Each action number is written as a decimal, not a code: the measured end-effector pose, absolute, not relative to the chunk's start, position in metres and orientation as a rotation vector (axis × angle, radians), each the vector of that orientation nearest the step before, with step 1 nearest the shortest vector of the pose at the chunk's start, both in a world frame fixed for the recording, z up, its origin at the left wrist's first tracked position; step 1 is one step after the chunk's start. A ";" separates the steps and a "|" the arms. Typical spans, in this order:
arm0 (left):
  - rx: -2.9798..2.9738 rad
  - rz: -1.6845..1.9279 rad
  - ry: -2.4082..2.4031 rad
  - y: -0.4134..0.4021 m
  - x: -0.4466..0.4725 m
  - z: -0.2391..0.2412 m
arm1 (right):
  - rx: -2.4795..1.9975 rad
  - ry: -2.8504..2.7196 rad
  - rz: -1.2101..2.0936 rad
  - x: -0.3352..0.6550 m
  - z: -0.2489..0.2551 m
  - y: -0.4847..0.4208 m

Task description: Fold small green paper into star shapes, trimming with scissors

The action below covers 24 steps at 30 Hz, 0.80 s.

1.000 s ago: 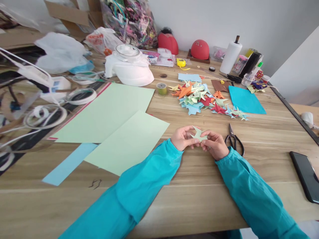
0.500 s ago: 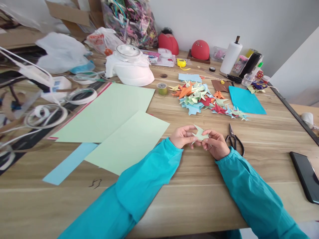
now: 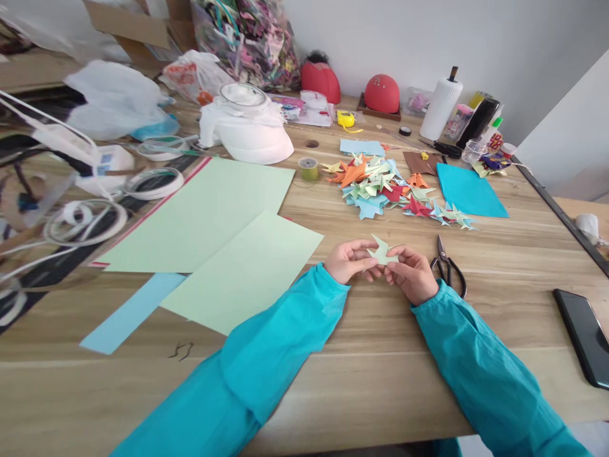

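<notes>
Between my two hands is a small pale green folded paper crane (image 3: 381, 252), raised a little above the wooden table. My left hand (image 3: 351, 261) pinches its left side between thumb and fingers. On the other side my right hand (image 3: 413, 274) grips the paper with thumb and forefinger; the fingertips partly cover it. Just beyond lies a heap of folded paper cranes (image 3: 375, 181) in orange, green, blue, red and yellow. Black-handled scissors (image 3: 446, 263) rest beside my right hand, points away from me.
Large pale green sheets (image 3: 247, 273) and a blue paper strip (image 3: 130, 314) lie at left. Behind them are a thread spool (image 3: 309, 169), a white cap (image 3: 259, 143) and cable coils (image 3: 85, 222). A turquoise sheet (image 3: 471, 190) and a phone (image 3: 583, 336) are at right.
The pale green paper crane has tilted slightly between my fingers, its upper point now standing a bit higher. Both hands stay in nearly the same place.
</notes>
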<state>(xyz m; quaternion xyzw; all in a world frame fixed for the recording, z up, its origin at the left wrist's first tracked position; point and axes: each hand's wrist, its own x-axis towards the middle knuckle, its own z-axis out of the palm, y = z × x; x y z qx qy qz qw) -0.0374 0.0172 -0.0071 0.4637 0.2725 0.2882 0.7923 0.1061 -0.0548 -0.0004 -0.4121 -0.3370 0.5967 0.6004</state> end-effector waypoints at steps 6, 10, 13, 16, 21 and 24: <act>0.944 0.647 0.618 0.015 -0.036 -0.003 | -0.983 -0.793 1.344 0.107 -0.001 -0.055; 1.030 0.679 0.607 0.016 -0.036 -0.008 | -1.000 -0.834 1.336 0.107 -0.004 -0.055; 1.074 0.705 0.599 0.016 -0.036 -0.012 | -1.005 -0.847 1.340 0.107 -0.006 -0.055; 1.111 0.725 0.602 0.016 -0.037 -0.013 | -1.002 -0.858 1.349 0.107 -0.007 -0.056; 1.109 0.733 0.579 0.014 -0.036 -0.012 | -0.986 -0.859 1.345 0.106 -0.005 -0.056; 1.078 0.744 0.578 0.013 -0.035 -0.012 | -0.977 -0.849 1.331 0.106 -0.006 -0.056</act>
